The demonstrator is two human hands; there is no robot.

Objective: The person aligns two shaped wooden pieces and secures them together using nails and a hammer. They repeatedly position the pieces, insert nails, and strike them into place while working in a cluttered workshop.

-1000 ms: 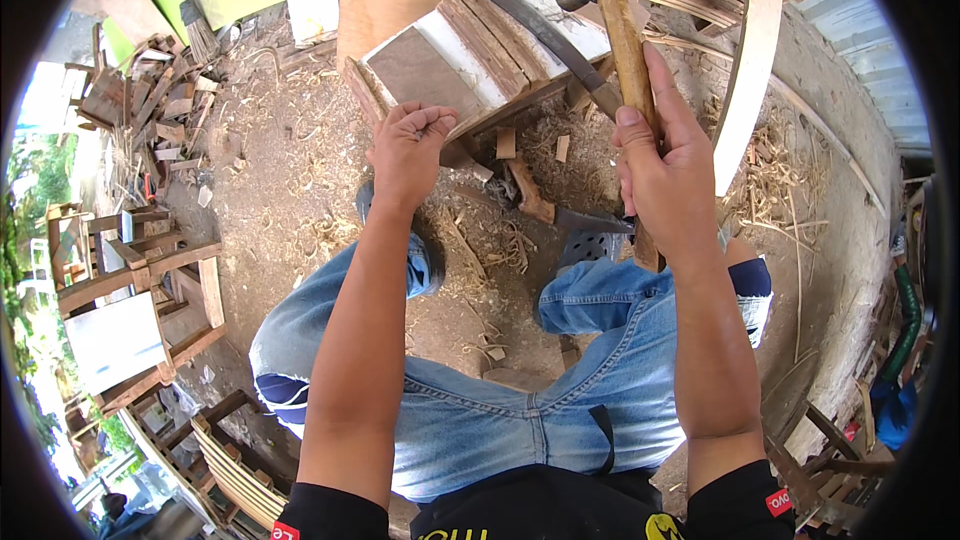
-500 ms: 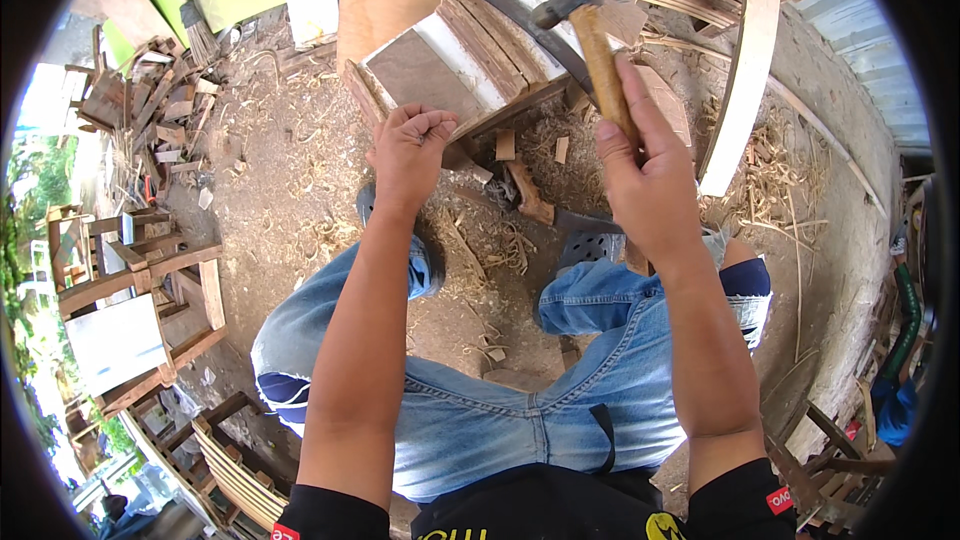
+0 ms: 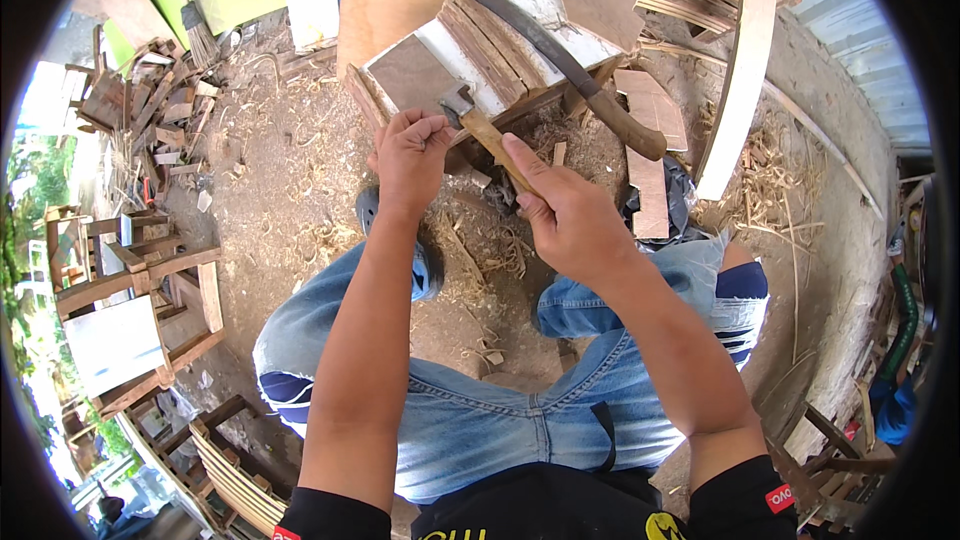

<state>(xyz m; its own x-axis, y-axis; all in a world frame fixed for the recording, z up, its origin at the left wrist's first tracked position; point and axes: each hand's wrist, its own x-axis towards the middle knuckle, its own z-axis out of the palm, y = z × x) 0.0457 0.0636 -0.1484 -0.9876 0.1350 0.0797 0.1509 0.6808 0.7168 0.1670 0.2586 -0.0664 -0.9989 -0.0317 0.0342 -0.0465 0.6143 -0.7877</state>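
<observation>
My right hand (image 3: 572,212) is wrapped round the wooden handle of a claw hammer (image 3: 492,140). The hammer's metal head is right beside the fingertips of my left hand (image 3: 412,155), over the near edge of a low wooden bench (image 3: 575,90). My left hand's fingers are pinched together at that edge; anything between them is too small or hidden to tell. A brown plywood piece (image 3: 415,72) lies on the bench just beyond them. Across the bench's right part rests a long dark-bladed machete (image 3: 545,40), its wooden handle sticking out toward me.
Wood shavings (image 3: 505,250) litter the dirt floor between my feet. Cut plywood pieces (image 3: 655,110) lie right of the bench, near a long curved board (image 3: 740,80). Scrap wood (image 3: 150,105), a broom (image 3: 198,35) and wooden frames (image 3: 140,270) are on the left.
My right hand has swung the hammer down and left, from above the bench's right side to beside my left hand. The machete's handle now shows. My left hand stays nearly still.
</observation>
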